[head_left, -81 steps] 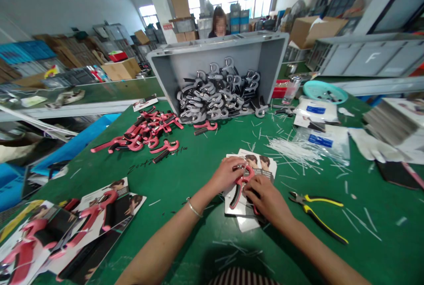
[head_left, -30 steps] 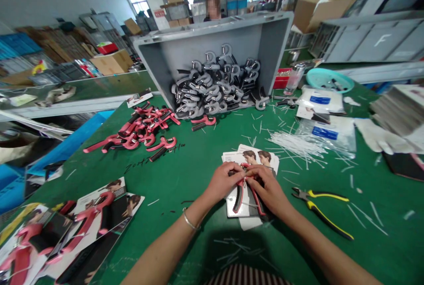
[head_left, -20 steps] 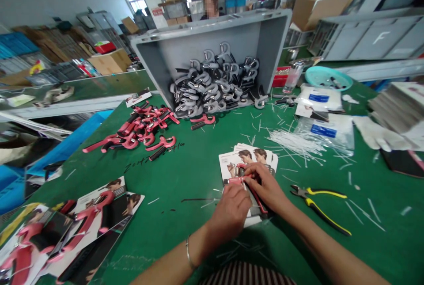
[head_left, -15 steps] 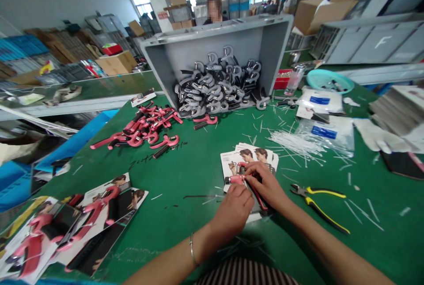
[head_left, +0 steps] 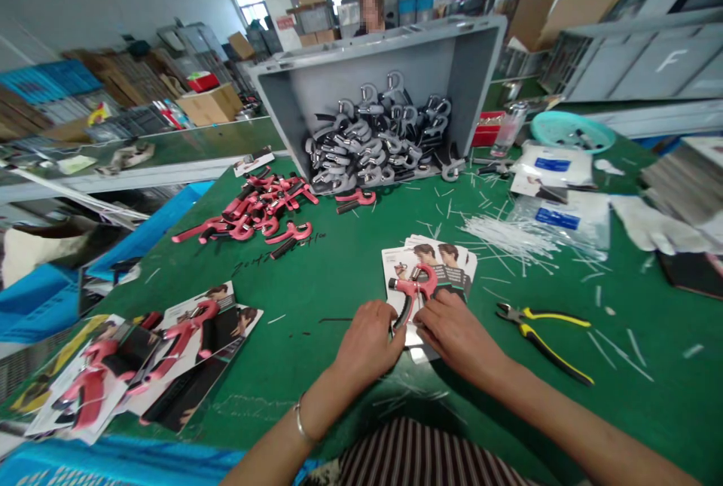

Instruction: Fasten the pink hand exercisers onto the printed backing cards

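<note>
A pink hand gripper tool (head_left: 426, 280) lies on a fan of printed cards (head_left: 395, 264), with its hook end pointing away and a white tie around it. My left hand (head_left: 370, 339) is closed on its black-padded handle at the left. At the other handle, my right hand (head_left: 460, 331) has its fingers pinched on the tool. Yellow-and-black pliers (head_left: 556, 320) rest right of my right hand. Many white cable ties (head_left: 508, 241) are heaped beyond them. To the left, pink tools on cards (head_left: 184, 335) form a pile.
A grey crate (head_left: 477, 87) on its side holds many grey tools (head_left: 373, 143). Loose pink tools (head_left: 260, 207) lie left of it. At the right are plastic bags (head_left: 565, 218), a teal tray (head_left: 607, 141) and stacked cards (head_left: 686, 184). A person (head_left: 373, 11) is behind the crate.
The pink tool has turned on the cards, its hook now away from me. My left hand has moved from its top to the left handle, my right hand down to the right one.
</note>
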Available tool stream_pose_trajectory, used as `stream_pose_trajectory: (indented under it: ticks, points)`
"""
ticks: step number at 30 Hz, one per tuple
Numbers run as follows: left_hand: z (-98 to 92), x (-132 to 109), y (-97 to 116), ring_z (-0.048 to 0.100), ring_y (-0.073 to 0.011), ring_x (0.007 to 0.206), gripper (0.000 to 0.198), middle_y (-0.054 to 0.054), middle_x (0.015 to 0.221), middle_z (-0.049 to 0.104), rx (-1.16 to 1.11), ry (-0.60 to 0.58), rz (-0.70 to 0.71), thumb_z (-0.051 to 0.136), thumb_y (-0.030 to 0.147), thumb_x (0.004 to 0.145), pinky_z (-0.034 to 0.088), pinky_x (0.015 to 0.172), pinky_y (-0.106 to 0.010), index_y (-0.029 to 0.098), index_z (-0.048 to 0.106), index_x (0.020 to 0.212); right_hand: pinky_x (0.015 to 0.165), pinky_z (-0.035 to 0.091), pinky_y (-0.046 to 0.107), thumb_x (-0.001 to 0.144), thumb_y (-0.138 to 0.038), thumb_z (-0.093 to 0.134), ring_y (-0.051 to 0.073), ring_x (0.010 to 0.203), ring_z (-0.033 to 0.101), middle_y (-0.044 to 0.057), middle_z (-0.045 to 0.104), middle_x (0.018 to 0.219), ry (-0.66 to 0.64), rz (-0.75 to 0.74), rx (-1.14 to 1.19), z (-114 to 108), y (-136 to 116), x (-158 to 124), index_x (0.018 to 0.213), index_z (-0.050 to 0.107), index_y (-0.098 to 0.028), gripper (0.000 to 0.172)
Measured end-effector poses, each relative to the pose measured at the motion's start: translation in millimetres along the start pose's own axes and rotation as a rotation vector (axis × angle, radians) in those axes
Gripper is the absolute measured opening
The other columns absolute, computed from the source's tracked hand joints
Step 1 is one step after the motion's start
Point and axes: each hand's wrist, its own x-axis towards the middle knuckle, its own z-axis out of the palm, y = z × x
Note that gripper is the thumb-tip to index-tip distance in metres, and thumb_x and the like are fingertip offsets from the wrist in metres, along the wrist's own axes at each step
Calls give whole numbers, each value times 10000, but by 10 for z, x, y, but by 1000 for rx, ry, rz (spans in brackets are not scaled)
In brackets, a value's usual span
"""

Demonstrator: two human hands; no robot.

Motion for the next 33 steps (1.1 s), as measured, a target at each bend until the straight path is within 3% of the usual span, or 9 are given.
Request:
stream_pose_trajectory:
  ticks: [6,12,18,25,33]
  points:
    - [-174,-19,-215,623,-196,915,165,-54,962,666,-317,-68,15,494,223,953,473,860,-322,204,648,1009,787,419,380,931,-205,560,243,860,530,47,669,858,-1,84,207,-22,84,-10,881,641,-230,99]
    - [3,29,-115,635,-174,892,119,-35,956,696,-451,84,8,554,204,932,465,837,-284,204,646,1007,837,415,373,941,-243,573,224,892,562,20,686,868,64,80,301,9,61,78,877,684,-253,129]
    - [77,55,-82,619,-156,839,80,-16,866,682,-590,125,32,605,213,909,454,803,-257,203,677,875,790,433,346,913,-258,616,224,879,560,30,668,857,117,165,313,36,66,95,855,670,-239,82]
    - [41,85,-133,606,-146,794,85,-9,824,666,-589,95,13,625,194,892,435,754,-243,192,693,842,839,389,348,945,-223,582,205,855,537,19,662,842,59,-2,221,-73,71,76,869,674,-232,119]
    - [29,102,-105,598,-151,808,84,-19,845,664,-536,62,40,621,202,901,432,772,-256,182,688,854,837,386,339,944,-224,585,210,876,516,22,660,850,48,-5,203,-78,57,67,865,636,-210,95]
